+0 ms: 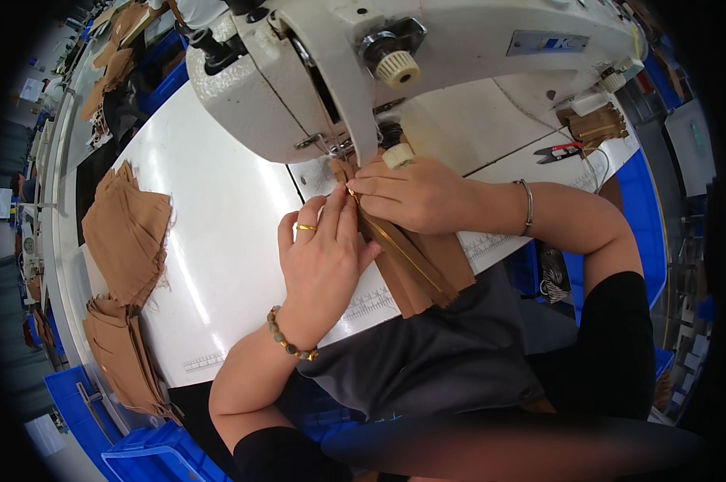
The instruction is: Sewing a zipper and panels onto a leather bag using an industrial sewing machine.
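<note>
On the white counter [218, 217], my left grip [323, 255] lies open, thumb spread, fingertips at the brown zippered cloth [403, 265]; my right grip [423, 195] bends over it, whether pinching I cannot tell. The sewing machine [246, 104] hangs over its far end. Brown fabric stacks [126, 233] sit left, red-handled snips [559, 153] right.

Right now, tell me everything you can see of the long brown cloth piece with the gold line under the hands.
The brown cloth piece looks matte, with a thin gold, zipper-like line running lengthwise. It lies in loose folds on the white sewing table, upper end below the white sewing machine, lower end at the table's front edge. Fingers of the left hand and right hand rest on its upper part.
</note>
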The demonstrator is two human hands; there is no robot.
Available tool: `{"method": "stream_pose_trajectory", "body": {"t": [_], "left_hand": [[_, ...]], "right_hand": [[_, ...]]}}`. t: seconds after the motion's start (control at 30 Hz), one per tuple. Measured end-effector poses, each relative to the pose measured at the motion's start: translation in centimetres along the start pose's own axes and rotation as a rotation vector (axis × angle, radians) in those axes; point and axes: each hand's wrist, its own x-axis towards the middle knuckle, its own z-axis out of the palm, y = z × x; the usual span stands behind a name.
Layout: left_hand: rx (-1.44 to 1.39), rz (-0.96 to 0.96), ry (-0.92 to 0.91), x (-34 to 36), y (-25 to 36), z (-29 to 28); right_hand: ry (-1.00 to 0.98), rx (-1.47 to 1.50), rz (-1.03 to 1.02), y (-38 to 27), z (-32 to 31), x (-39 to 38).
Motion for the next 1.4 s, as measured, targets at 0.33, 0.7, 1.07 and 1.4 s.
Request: {"method": "stream_pose_trajectory", "body": {"t": [0.33,0.7,1.07,1.4], "left_hand": [[0.031,0.023,-0.002,-0.1,0.0,0.2],[-0.035,0.027,-0.029,0.5,-0.7,0.8],[-0.041,0.064,-0.024,1.2,-2.1,1.2],[-0.011,0.079,-0.049,0.7,-1.3,0.9]], "right_hand": [[-0.059,0.021,0.112,-0.4,-0.6,-0.4],[-0.13,-0.036,0.23,-1.0,-1.1,-1.2],[-0.152,-0.085,0.221,-1.0,-1.3,-0.9],[-0.191,-0.069,0.197,-1.5,-2.0,-1.0]]}}
